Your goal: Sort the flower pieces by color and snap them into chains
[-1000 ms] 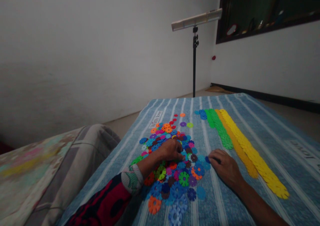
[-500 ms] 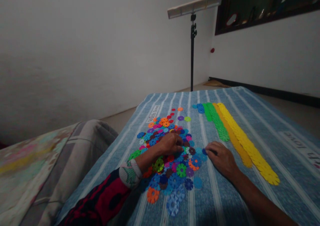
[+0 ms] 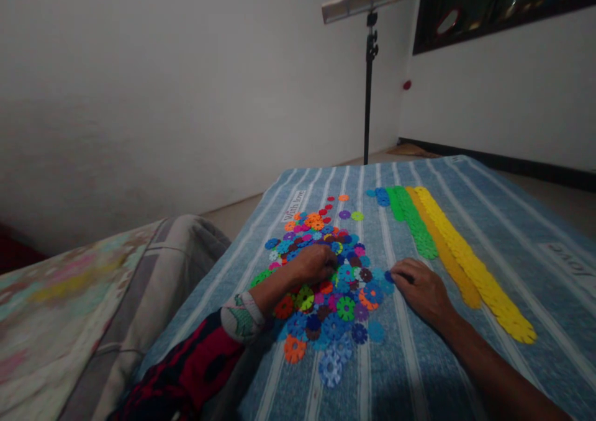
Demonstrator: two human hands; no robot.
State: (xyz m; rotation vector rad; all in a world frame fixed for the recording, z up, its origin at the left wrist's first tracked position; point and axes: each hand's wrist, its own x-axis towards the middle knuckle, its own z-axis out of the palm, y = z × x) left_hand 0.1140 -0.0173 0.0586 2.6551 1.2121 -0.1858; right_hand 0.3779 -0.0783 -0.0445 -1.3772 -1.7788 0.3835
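Observation:
A heap of flat, notched plastic flower discs [image 3: 345, 308] in mixed colours lies on the striped blue cloth. My left hand [image 3: 313, 263] reaches into the heap with its fingers curled down among the discs; whatever they hold is hidden. At the heap's right edge, my right hand [image 3: 421, 287] pinches a dark blue disc [image 3: 389, 276] between thumb and fingertips. Farther right, overlapping discs form sorted rows: a long yellow row [image 3: 475, 266], an orange-yellow row [image 3: 442, 256], a green row [image 3: 419, 228] and a short blue group [image 3: 382, 197].
The striped cloth [image 3: 395, 371] covers the table, with printed words on it. To the left stands a surface draped in a patterned blanket [image 3: 93, 290]. A black stand [image 3: 368, 98] with a light panel rises behind the table, near the wall and a dark window.
My left hand has shifted a little left within the heap, uncovering some discs. My right hand keeps its place with the dark blue disc. The whole view has swung slightly.

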